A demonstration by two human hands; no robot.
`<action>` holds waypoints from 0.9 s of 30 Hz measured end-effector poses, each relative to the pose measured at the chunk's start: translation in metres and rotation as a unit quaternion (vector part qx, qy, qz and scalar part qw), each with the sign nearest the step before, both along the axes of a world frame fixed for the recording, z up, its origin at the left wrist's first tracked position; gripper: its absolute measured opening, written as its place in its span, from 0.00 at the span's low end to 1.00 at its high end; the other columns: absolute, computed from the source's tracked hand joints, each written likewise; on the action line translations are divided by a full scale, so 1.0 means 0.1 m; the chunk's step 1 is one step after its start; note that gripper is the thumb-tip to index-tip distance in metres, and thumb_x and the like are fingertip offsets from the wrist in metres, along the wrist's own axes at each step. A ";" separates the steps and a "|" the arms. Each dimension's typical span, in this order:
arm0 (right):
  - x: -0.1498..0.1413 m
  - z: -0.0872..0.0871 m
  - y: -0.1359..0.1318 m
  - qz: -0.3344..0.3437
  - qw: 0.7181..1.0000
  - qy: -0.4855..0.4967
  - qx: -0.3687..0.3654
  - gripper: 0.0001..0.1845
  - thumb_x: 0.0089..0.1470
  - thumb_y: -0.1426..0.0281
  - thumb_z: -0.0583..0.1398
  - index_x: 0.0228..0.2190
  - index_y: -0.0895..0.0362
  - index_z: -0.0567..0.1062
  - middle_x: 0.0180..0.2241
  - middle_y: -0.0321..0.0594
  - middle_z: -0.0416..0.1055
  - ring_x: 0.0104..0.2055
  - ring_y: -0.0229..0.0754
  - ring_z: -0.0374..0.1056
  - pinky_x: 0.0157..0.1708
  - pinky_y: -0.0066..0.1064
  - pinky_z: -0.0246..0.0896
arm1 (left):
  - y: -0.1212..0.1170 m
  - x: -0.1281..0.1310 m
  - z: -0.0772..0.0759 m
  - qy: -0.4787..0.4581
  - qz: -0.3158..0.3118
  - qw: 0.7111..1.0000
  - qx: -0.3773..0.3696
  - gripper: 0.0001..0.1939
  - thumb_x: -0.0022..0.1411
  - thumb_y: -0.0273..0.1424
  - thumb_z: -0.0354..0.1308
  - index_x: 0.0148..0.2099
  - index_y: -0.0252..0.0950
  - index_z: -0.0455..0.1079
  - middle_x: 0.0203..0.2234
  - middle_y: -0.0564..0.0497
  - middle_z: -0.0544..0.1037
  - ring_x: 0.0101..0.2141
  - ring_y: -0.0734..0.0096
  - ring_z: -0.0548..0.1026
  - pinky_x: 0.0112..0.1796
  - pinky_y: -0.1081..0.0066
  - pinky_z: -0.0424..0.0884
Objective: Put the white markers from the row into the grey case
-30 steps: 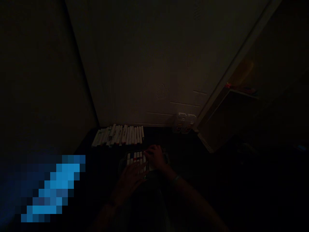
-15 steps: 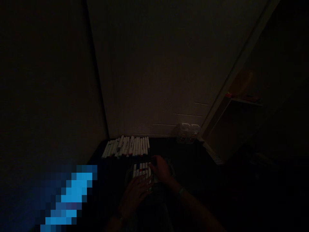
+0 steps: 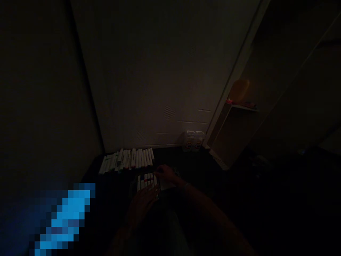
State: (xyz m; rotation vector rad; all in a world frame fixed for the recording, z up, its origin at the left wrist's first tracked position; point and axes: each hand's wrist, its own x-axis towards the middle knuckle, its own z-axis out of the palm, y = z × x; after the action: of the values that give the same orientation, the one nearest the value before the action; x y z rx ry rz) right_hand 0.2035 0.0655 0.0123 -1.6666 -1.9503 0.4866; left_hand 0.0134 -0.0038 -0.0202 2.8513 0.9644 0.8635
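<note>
The scene is very dark. A row of several white markers [image 3: 127,159] lies on a dark surface against the wall. Nearer to me a smaller group of markers with coloured caps [image 3: 146,180] sits in what looks like a case. My left hand [image 3: 142,202] lies on the near end of that group with its fingers stretched out. My right hand [image 3: 165,174] is curled over the group's right end; what its fingers hold is hidden by the dark.
Two small pale boxes [image 3: 194,140] stand by the wall to the right of the markers. A low shelf unit [image 3: 234,121] with an orange object [image 3: 239,89] on top is at the right. A blurred blue patch fills the lower left.
The view shifted: everything slid left and slightly up. Both hands stay on the near marker group, and the right hand reaches a little further forward over it.
</note>
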 end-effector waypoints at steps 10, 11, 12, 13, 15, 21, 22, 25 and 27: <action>0.01 0.20 0.26 0.057 0.990 -0.046 -0.117 0.12 0.46 0.63 0.62 0.33 0.56 0.74 0.32 0.35 0.73 0.29 0.33 0.66 0.26 0.21 0.58 | -0.04 0.00 0.08 -0.008 0.005 1.000 0.012 0.21 0.61 0.36 0.47 0.57 0.46 0.58 0.52 0.56 0.66 0.52 0.67 0.64 0.49 0.64 0.65; 0.00 0.21 0.27 0.058 0.990 -0.047 -0.120 0.12 0.46 0.63 0.62 0.32 0.57 0.75 0.31 0.35 0.73 0.28 0.33 0.66 0.26 0.21 0.58 | -0.05 0.00 0.09 -0.014 0.009 1.000 0.012 0.21 0.61 0.36 0.47 0.57 0.46 0.58 0.52 0.56 0.66 0.52 0.67 0.64 0.48 0.64 0.65; -0.01 0.22 0.27 0.057 0.990 -0.049 -0.123 0.11 0.45 0.64 0.63 0.32 0.57 0.74 0.31 0.34 0.73 0.27 0.33 0.66 0.25 0.21 0.57 | -0.06 0.01 0.10 -0.022 0.014 1.000 0.011 0.20 0.61 0.36 0.47 0.56 0.46 0.59 0.52 0.56 0.67 0.52 0.67 0.65 0.48 0.64 0.65; -0.01 0.23 0.28 0.055 0.989 -0.052 -0.125 0.11 0.45 0.64 0.63 0.31 0.56 0.74 0.30 0.34 0.73 0.27 0.32 0.65 0.25 0.21 0.57 | -0.07 0.01 0.10 -0.027 0.016 0.999 0.009 0.20 0.61 0.36 0.47 0.56 0.46 0.59 0.52 0.55 0.67 0.51 0.67 0.65 0.48 0.64 0.65; -0.02 0.23 0.28 0.048 0.989 -0.059 -0.124 0.11 0.43 0.65 0.64 0.31 0.56 0.74 0.30 0.33 0.72 0.27 0.32 0.65 0.25 0.21 0.57 | -0.08 0.01 0.11 -0.030 0.017 0.999 0.007 0.20 0.61 0.36 0.47 0.56 0.46 0.59 0.51 0.54 0.67 0.50 0.66 0.66 0.48 0.63 0.65; -0.01 0.17 0.22 0.048 0.991 -0.078 -0.100 0.14 0.45 0.59 0.62 0.34 0.54 0.73 0.32 0.34 0.71 0.30 0.34 0.65 0.26 0.23 0.56 | -0.10 0.00 0.13 -0.016 0.026 1.000 -0.003 0.21 0.60 0.36 0.48 0.57 0.47 0.58 0.52 0.55 0.66 0.52 0.65 0.64 0.49 0.61 0.63; 0.00 0.15 0.20 0.044 0.992 -0.091 -0.082 0.16 0.46 0.58 0.61 0.35 0.54 0.73 0.33 0.35 0.71 0.31 0.35 0.65 0.27 0.23 0.56 | -0.11 0.00 0.14 -0.010 0.027 1.000 -0.004 0.21 0.60 0.36 0.48 0.57 0.48 0.57 0.52 0.55 0.66 0.52 0.65 0.64 0.49 0.61 0.63; 0.00 0.12 0.12 0.027 0.991 -0.131 -0.028 0.18 0.48 0.54 0.58 0.35 0.54 0.72 0.34 0.37 0.69 0.33 0.36 0.65 0.29 0.24 0.55 | -0.12 0.01 0.14 -0.001 0.033 0.999 -0.008 0.21 0.60 0.36 0.48 0.57 0.48 0.57 0.53 0.56 0.66 0.52 0.65 0.64 0.49 0.61 0.62; -0.02 0.11 0.05 0.025 0.988 -0.152 0.002 0.20 0.50 0.52 0.55 0.35 0.54 0.71 0.34 0.37 0.69 0.34 0.37 0.65 0.30 0.25 0.55 | -0.13 0.01 0.15 -0.003 0.036 0.999 -0.009 0.21 0.60 0.36 0.48 0.57 0.48 0.57 0.52 0.55 0.66 0.52 0.66 0.64 0.50 0.61 0.61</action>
State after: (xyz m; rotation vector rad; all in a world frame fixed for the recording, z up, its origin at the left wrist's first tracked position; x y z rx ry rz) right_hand 0.2017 0.0707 0.0228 -1.7774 -2.2102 0.2554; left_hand 0.0142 -0.0170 -0.0056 2.8141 1.0737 0.8629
